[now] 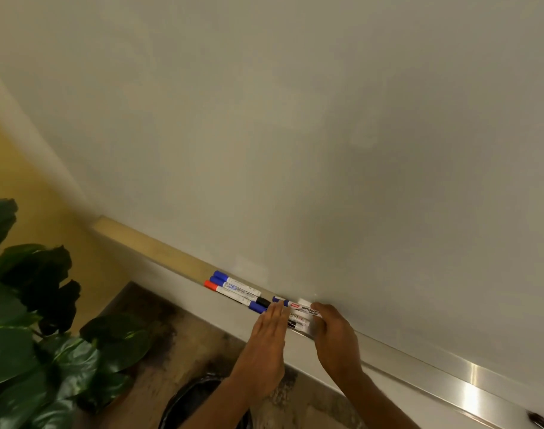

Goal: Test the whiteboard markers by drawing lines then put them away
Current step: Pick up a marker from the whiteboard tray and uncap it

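The right hand [335,332] is curled round the right end of a small bundle of whiteboard markers [301,313] and grips them where they lie on the marker tray [419,360]. How many markers are in the bundle cannot be told. The uppermost bears the printed words "WHITEBOARD MARKER" and has a blue cap pointing left. The left hand [269,332] is flat, its fingers straight and together. Its fingertips touch the cap end of the same bundle and it holds nothing.

Just left of the left fingertips, a second blue cap [256,306] and a black cap [263,302] lie side by side on the tray; the bodies they belong to are partly hidden. Farther left along the tray lie three slim markers with white barrels, roughly parallel and touching or nearly touching: two blue-capped markers [233,281] nearest the board and a red-capped marker [222,290] nearest the tray's front edge, all with caps pointing left.

The tray is a metal ledge running along the lower edge of the whiteboard [295,134], whose surface shows no drawn lines. At the tray's far right end, at the corner of the view, lies a dark pen-like object [541,422], too cut off to identify. Left of the board is a yellow wall [32,187]. Below it stands a large-leaved green plant [32,320], and a dark round bin [196,400] sits on the mottled floor [171,335] beneath the forearms.
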### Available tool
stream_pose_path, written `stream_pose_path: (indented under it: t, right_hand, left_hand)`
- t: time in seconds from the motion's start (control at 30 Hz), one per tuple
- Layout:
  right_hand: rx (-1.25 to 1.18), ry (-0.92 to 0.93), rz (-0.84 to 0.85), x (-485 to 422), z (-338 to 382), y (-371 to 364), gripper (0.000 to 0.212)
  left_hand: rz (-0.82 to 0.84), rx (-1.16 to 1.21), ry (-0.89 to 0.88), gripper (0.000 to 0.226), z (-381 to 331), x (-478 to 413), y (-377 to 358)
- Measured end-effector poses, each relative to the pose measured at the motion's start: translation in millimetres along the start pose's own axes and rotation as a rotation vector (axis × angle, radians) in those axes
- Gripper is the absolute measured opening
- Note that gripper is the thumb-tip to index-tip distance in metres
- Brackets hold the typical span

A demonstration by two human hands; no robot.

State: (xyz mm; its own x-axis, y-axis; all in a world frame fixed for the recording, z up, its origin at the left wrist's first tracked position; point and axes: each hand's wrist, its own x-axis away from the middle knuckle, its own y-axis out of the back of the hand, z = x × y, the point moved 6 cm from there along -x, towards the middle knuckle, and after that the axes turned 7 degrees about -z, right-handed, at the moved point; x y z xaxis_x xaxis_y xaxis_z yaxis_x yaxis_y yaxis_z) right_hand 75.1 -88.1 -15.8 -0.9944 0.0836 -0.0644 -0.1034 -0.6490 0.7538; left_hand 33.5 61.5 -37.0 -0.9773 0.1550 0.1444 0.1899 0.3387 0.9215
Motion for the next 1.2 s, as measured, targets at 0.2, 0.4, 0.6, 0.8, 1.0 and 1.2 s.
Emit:
stream_pose_path:
  t: [0.2,0.4,0.6,0.8,1.0,1.2]
  right_hand:
    - [0.005,0.023,0.011,-9.7,-7.4,-27.7,0.029]
    - [-0.03,0.025,0.034,-13.7,-12.5,-39.5,0.032]
    - [0.006,0.016,0.039,-13.2,-20.6,-43.2,0.029]
    - [0.017,0.012,0.008,-11.1,-26.4,-44.1,0.025]
    - [0.018,0.025,-0.036,-6.2,-30.8,-34.3,0.022]
    - [0.036,0.09,-0.127,6.5,-37.4,-17.3,0.015]
  left_hand:
    - [-0.01,-0.023,-0.018,0.076,4.8,-25.8,-9.3]
    - [-0.027,-0.076,-0.084,0.071,9.9,-42.4,-18.0]
    - [0.052,-0.194,-0.054,0.072,15.0,-48.1,-26.4]
    - [0.05,-0.231,-0.044,0.072,15.1,-48.6,-24.7]
    - [0.086,-0.236,-0.047,0.073,15.3,-48.8,-25.5]
    - [0.049,-0.238,-0.052,0.068,10.5,-44.3,-24.3]
